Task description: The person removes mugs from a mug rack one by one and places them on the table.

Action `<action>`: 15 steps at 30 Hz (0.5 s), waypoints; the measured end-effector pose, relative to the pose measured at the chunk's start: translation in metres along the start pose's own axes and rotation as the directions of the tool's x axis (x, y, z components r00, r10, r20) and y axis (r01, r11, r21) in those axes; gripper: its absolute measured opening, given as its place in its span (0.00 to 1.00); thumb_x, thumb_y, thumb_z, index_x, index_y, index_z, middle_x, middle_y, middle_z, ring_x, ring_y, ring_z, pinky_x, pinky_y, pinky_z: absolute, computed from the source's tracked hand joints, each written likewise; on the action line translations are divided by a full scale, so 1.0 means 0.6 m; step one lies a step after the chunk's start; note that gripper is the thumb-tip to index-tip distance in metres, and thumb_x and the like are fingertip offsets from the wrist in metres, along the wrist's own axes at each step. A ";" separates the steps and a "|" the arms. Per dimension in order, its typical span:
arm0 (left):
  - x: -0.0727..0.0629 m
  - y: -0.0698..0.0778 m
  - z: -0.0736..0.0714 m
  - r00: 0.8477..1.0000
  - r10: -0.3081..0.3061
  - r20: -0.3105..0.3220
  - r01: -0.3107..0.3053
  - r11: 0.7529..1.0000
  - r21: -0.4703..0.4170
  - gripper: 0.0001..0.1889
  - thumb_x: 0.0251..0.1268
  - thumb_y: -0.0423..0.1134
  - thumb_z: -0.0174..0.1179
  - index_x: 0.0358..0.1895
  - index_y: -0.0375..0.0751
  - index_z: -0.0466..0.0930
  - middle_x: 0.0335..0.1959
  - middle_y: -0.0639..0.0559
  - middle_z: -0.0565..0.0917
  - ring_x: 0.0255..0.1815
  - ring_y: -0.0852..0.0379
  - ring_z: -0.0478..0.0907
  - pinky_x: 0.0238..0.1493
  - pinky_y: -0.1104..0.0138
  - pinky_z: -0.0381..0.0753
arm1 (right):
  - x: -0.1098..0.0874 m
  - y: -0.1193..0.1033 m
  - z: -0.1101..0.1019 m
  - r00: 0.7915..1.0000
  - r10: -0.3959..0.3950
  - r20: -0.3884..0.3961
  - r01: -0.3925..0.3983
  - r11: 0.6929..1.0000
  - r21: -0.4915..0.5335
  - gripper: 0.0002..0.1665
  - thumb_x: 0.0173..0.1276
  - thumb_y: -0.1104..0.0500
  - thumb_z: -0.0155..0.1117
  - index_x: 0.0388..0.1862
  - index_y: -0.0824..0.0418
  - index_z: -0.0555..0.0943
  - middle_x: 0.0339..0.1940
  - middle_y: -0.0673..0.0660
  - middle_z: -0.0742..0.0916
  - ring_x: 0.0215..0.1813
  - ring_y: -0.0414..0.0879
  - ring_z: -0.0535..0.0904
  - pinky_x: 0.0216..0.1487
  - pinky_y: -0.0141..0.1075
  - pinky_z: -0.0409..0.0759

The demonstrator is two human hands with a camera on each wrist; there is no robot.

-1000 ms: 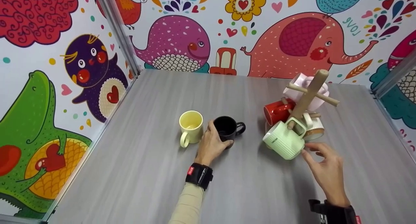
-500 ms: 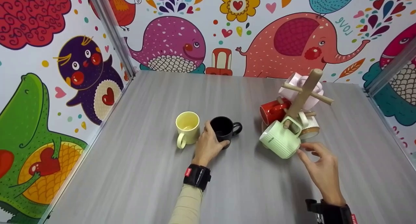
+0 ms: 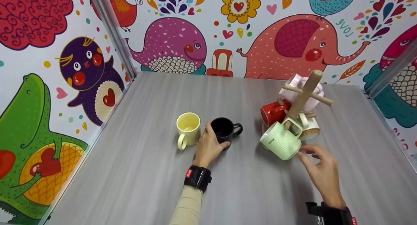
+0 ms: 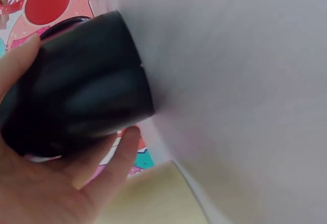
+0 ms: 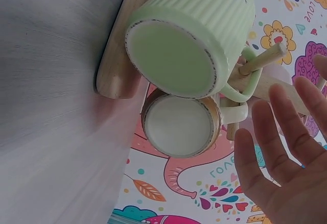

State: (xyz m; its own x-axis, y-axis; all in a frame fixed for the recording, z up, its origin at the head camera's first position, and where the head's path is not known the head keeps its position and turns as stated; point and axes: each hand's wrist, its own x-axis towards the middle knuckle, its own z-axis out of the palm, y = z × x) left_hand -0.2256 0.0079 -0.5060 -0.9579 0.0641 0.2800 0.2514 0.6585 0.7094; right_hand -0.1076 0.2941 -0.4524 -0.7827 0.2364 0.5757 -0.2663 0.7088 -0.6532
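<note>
My left hand [image 3: 209, 144] grips a black mug [image 3: 223, 128], fingers and thumb around its body. The mug stands upright on the table with its handle to the right. Close beside that hand is a yellow mug [image 3: 189, 128], upright, handle toward me. A light green ribbed mug [image 3: 282, 141] hangs tilted by its handle from a peg of a wooden mug tree [image 3: 301, 102]. By its base is my right hand [image 3: 322, 172]; the right wrist view shows the fingers [image 5: 278, 132] loosely extended, apart from the mug, holding nothing.
Also on the tree are a red mug [image 3: 275, 111], a pinkish-white mug [image 3: 293, 88] at the back and a white mug with a brown base [image 3: 311, 128]. The tree's wooden base [image 5: 122, 45] rests on the grey table [image 3: 146, 186]. Printed panels [image 3: 182, 45] wall the table's back and sides.
The head view has shifted slightly, so everything sits a little further left than one second ago. Both hands and the mugs keep their places.
</note>
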 end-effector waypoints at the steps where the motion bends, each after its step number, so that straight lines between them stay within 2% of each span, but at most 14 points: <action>1: 0.000 0.000 0.000 1.000 -0.002 0.002 0.002 1.000 -0.002 0.49 0.46 0.42 0.81 0.67 0.28 0.59 0.58 0.29 0.79 0.53 0.33 0.81 0.49 0.43 0.80 | 0.000 0.001 0.000 1.000 0.003 0.001 -0.003 1.000 -0.003 0.09 0.56 0.75 0.74 0.37 0.69 0.87 0.35 0.61 0.88 0.41 0.30 0.76 0.46 0.20 0.69; 6: 0.000 0.002 0.000 1.000 -0.021 0.018 0.021 1.000 0.000 0.49 0.46 0.42 0.81 0.67 0.28 0.59 0.58 0.29 0.78 0.55 0.33 0.80 0.52 0.43 0.79 | 0.001 -0.001 -0.001 1.000 0.026 0.005 -0.026 1.000 -0.012 0.09 0.57 0.75 0.74 0.37 0.70 0.86 0.36 0.61 0.88 0.41 0.32 0.77 0.46 0.20 0.69; 9: -0.001 0.010 -0.004 1.000 -0.015 -0.002 0.015 1.000 0.027 0.50 0.46 0.44 0.81 0.67 0.26 0.60 0.59 0.29 0.76 0.58 0.34 0.78 0.52 0.44 0.79 | 0.002 -0.004 -0.002 0.999 0.032 0.006 -0.032 0.999 -0.013 0.09 0.57 0.76 0.73 0.37 0.71 0.86 0.36 0.61 0.88 0.40 0.32 0.77 0.45 0.20 0.70; 12: 0.000 0.026 -0.014 0.997 0.024 -0.072 -0.018 0.997 0.076 0.50 0.47 0.50 0.80 0.67 0.25 0.61 0.59 0.30 0.75 0.59 0.35 0.76 0.51 0.45 0.80 | 0.003 -0.004 -0.002 1.000 0.028 0.008 -0.028 1.000 -0.009 0.09 0.56 0.76 0.73 0.37 0.71 0.86 0.35 0.61 0.87 0.40 0.33 0.78 0.45 0.20 0.70; 15: 0.005 0.046 -0.029 0.983 0.097 -0.159 -0.078 0.990 0.118 0.49 0.49 0.54 0.78 0.66 0.25 0.64 0.59 0.32 0.75 0.58 0.37 0.76 0.50 0.47 0.80 | 0.005 -0.003 -0.003 1.000 0.024 0.007 -0.024 1.000 -0.003 0.09 0.56 0.77 0.73 0.37 0.71 0.86 0.35 0.62 0.87 0.41 0.30 0.77 0.45 0.20 0.70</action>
State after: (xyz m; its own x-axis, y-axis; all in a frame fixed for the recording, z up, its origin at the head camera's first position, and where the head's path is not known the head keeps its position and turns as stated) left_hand -0.2188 0.0132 -0.4744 -0.8947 0.0072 0.4466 0.3075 0.7351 0.6042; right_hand -0.1087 0.2946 -0.4486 -0.7927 0.2487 0.5565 -0.2459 0.7049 -0.6653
